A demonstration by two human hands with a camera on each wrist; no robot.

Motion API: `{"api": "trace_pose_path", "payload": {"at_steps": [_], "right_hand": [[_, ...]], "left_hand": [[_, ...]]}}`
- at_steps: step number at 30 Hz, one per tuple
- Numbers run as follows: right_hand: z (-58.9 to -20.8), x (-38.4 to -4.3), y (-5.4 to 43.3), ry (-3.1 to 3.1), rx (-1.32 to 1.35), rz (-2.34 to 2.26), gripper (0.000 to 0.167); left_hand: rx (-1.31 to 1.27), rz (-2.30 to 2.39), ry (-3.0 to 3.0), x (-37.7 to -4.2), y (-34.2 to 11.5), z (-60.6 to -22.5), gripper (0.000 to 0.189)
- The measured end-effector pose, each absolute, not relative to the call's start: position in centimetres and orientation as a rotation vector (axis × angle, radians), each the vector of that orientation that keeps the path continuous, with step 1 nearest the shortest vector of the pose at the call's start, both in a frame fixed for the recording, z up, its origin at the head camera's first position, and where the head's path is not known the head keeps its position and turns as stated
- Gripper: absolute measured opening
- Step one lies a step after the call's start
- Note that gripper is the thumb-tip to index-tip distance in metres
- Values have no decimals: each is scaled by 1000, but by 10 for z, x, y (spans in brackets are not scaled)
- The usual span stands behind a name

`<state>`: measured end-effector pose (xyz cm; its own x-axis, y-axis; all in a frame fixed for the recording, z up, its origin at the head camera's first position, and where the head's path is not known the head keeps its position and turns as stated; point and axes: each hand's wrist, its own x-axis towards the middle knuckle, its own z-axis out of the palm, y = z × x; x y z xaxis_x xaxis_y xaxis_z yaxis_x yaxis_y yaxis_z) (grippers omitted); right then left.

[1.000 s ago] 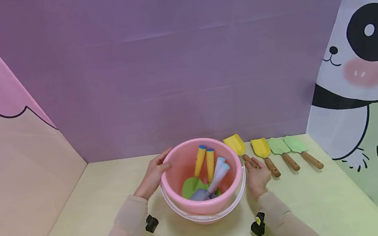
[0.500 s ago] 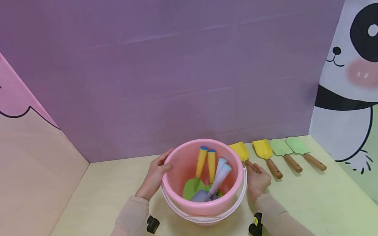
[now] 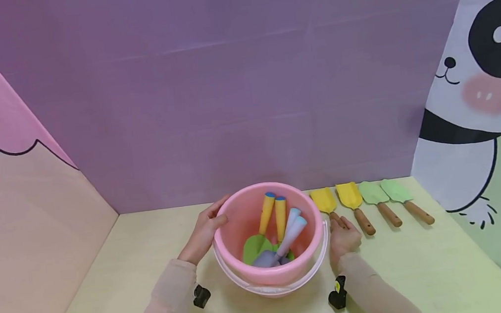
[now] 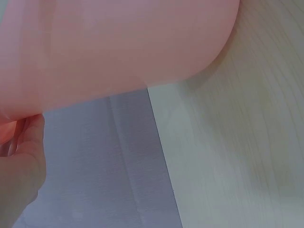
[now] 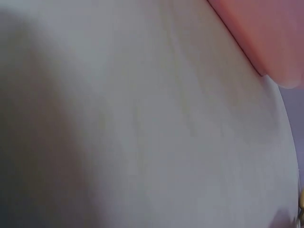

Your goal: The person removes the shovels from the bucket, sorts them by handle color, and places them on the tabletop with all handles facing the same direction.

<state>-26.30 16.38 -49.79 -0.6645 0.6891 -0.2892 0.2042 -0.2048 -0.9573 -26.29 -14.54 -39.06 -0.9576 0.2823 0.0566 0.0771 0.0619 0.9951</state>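
Observation:
My left hand (image 3: pixel 202 234) holds the far-left rim of a pink bucket (image 3: pixel 272 275), thumb over the edge. In the left wrist view, the hand (image 4: pixel 24 164) is at the bucket's rim (image 4: pixel 118 47). Inside the bucket stand toy garden tools: green ones with yellow handles (image 3: pixel 266 214) and grey-purple ones with pale handles (image 3: pixel 293 230). To the right of the bucket, my right hand (image 3: pixel 344 238) pinches the wooden handle of a yellow toy shovel (image 3: pixel 324 201), whose blade lies behind the bucket's right edge. The right wrist view shows mostly table; the grip is out of sight there.
Right of the held shovel lie a second yellow shovel (image 3: pixel 349 196) and two light green tools (image 3: pixel 373 193) with wooden handles, in a row. A white bucket handle (image 3: pixel 271 290) hangs at the front. A purple backdrop (image 3: pixel 236 93) stands behind the pale table (image 3: pixel 160 249).
My right hand has shifted the yellow shovel to the right, closer to the second yellow one, and turned it straighter. The left hand and bucket have stayed in place.

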Motion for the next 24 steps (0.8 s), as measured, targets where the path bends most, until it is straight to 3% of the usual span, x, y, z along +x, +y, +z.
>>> {"api": "trace_pose_path", "payload": {"at_steps": [24], "right_hand": [[-488, -272, 154, -1678, -1093, 1790, 43]], "left_hand": [[377, 2055, 2143, -262, -145, -387, 59]]}}
